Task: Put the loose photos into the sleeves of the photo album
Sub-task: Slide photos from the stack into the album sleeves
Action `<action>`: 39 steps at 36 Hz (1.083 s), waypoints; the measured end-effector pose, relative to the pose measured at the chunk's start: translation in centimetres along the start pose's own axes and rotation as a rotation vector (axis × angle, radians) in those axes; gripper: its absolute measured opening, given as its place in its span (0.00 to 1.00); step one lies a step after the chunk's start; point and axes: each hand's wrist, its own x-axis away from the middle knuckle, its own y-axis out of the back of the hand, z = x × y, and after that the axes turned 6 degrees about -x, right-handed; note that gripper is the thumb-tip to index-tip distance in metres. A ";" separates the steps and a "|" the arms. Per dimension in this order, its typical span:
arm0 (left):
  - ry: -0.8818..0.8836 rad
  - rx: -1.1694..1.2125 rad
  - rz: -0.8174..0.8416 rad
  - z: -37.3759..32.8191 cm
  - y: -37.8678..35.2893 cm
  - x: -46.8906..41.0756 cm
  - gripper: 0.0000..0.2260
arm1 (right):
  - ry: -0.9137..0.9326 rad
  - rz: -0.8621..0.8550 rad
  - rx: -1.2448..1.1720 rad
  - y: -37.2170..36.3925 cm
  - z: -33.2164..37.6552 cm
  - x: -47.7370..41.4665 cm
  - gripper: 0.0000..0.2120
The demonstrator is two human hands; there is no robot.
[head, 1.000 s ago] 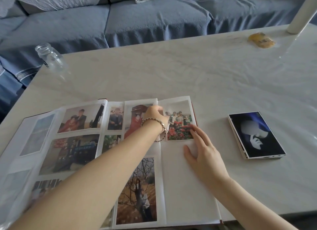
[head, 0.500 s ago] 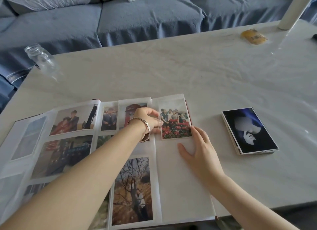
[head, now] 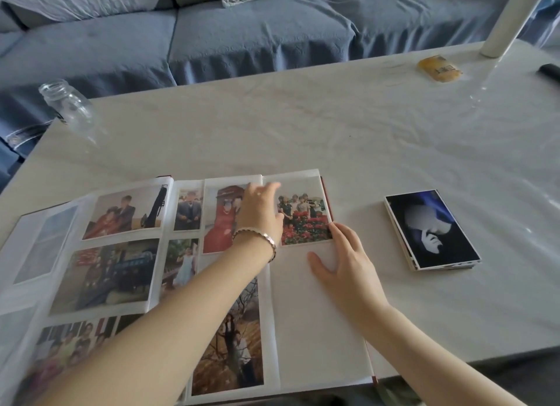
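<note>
White table (head: 363,139) is carrying photo album (head: 318,330); L hand (head: 259,215), fingers relaxed, is resting beside group photo (head: 303,221); R hand (head: 345,266) is pressing flat just below it.

photo album (head: 318,314) open on table (head: 333,133), photo stack (head: 431,230) to its right, jar (head: 68,102) behind-left

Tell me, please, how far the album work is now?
Done: the left pages of the photo album look full, and the red-flower group photo appears to sit in the top sleeve of the right page. In hand: the left hand is at that photo's edge, and the right hand lies flat on the page below it. Left: the stack of loose photos waits beside the album.
</note>
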 end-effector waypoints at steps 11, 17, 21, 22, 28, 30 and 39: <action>-0.426 -0.609 0.354 -0.8 -2.4 -0.1 0.23 | 0.077 0.065 0.049 0.9 -0.3 0.4 0.26; -0.172 -0.723 0.359 -0.6 -0.9 -2.1 0.24 | 0.095 0.080 0.141 3.7 -1.6 1.1 0.22; -0.259 -0.762 0.241 -2.0 0.0 -1.0 0.22 | 0.059 -0.093 0.306 5.8 -3.4 0.5 0.23; -0.284 -0.717 0.232 -2.1 0.1 -0.4 0.21 | 0.016 -0.095 0.367 6.4 -3.6 0.3 0.26; -0.213 -0.463 0.288 -0.2 0.0 3.7 0.22 | -0.236 -0.017 0.555 9.1 -5.2 -0.5 0.27; -0.227 -0.426 0.276 0.7 0.3 4.4 0.22 | -0.212 -0.009 0.575 9.4 -5.3 -0.6 0.22; -0.278 -0.371 0.223 2.8 2.0 5.9 0.23 | -0.220 0.008 0.622 10.7 -4.8 -0.6 0.12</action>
